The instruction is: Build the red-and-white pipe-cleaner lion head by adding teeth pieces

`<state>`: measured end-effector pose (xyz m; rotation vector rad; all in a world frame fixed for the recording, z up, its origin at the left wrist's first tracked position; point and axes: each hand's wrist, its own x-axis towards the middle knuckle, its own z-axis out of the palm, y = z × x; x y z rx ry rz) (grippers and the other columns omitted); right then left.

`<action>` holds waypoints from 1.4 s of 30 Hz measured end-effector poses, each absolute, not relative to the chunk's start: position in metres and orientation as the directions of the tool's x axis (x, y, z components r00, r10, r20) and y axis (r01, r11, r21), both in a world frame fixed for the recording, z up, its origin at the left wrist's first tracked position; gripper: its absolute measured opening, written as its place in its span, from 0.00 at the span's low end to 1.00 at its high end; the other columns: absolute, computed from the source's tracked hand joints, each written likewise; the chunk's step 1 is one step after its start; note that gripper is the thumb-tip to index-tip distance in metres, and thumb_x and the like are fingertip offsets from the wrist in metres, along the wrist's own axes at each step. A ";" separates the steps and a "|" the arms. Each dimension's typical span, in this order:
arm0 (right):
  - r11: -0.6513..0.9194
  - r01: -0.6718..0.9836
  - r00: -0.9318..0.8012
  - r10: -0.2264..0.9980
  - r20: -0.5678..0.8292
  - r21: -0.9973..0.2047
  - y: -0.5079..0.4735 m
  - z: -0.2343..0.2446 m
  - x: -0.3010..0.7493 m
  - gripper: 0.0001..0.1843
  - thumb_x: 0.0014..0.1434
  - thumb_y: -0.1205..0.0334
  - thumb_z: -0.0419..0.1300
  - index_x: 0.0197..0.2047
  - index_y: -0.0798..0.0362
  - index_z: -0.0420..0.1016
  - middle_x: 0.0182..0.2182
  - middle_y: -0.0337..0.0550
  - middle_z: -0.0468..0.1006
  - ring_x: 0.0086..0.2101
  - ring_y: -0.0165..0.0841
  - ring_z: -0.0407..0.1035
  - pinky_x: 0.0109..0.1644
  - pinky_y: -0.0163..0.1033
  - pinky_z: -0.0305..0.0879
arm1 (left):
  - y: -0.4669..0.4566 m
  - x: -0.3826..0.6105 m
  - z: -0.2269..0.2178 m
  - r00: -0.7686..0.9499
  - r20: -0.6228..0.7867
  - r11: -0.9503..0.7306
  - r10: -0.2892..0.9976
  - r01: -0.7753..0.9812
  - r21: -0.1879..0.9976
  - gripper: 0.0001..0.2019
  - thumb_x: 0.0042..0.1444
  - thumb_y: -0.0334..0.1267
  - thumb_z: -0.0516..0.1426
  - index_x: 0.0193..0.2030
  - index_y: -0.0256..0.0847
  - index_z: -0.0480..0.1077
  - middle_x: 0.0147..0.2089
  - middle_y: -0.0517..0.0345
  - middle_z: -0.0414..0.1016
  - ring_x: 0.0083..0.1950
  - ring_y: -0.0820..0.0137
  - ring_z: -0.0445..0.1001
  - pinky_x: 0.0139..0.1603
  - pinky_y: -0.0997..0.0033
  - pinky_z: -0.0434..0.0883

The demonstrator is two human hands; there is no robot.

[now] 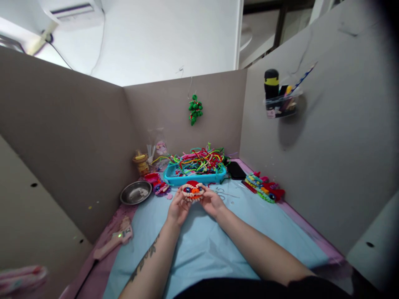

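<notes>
My left hand point(178, 206) and my right hand point(213, 202) together hold a small pipe-cleaner figure point(193, 190) above the light blue mat point(199, 245). The figure is red with a white rim, two dark eyes and an orange middle. Fingers of both hands curl round its sides. Just behind it stands a turquoise tray point(174, 178) heaped with coloured pipe cleaners point(201, 160).
A metal bowl point(136, 192) sits at the left, a pink glue gun point(114, 241) nearer me. Finished colourful figures point(263, 189) lie at the right beside a black phone point(236, 170). Grey partition walls enclose the desk; a green ornament point(195, 109) hangs on the back wall.
</notes>
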<state>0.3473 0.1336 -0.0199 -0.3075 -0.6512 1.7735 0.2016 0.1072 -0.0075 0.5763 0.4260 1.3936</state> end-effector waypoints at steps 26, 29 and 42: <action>-0.241 -0.838 -0.269 0.963 -0.014 -0.490 0.138 -0.027 0.343 0.20 0.38 0.83 0.55 0.35 0.55 0.71 0.28 0.38 0.78 0.26 0.28 0.73 0.29 0.29 0.70 | 0.110 0.207 -0.013 0.052 0.138 -0.054 0.989 -0.742 0.669 0.25 0.39 0.25 0.64 0.47 0.40 0.69 0.45 0.56 0.76 0.41 0.76 0.75 0.44 0.79 0.69; -0.241 -0.833 -0.273 0.962 -0.008 -0.498 0.139 -0.028 0.344 0.19 0.38 0.82 0.55 0.34 0.56 0.71 0.27 0.39 0.78 0.26 0.28 0.72 0.28 0.29 0.70 | 0.111 0.206 -0.014 0.052 0.138 -0.057 0.989 -0.727 0.684 0.26 0.38 0.23 0.64 0.48 0.41 0.70 0.45 0.56 0.76 0.41 0.75 0.74 0.45 0.78 0.68; 0.636 0.250 0.187 0.708 0.681 -0.730 0.109 -0.009 0.345 0.09 0.51 0.66 0.56 0.37 0.51 0.71 0.40 0.46 0.70 0.44 0.37 0.64 0.50 0.45 0.61 | 0.103 0.212 -0.007 -0.129 0.098 -0.155 0.987 -0.583 0.797 0.15 0.42 0.36 0.64 0.38 0.37 0.71 0.36 0.55 0.76 0.33 0.72 0.73 0.36 0.73 0.68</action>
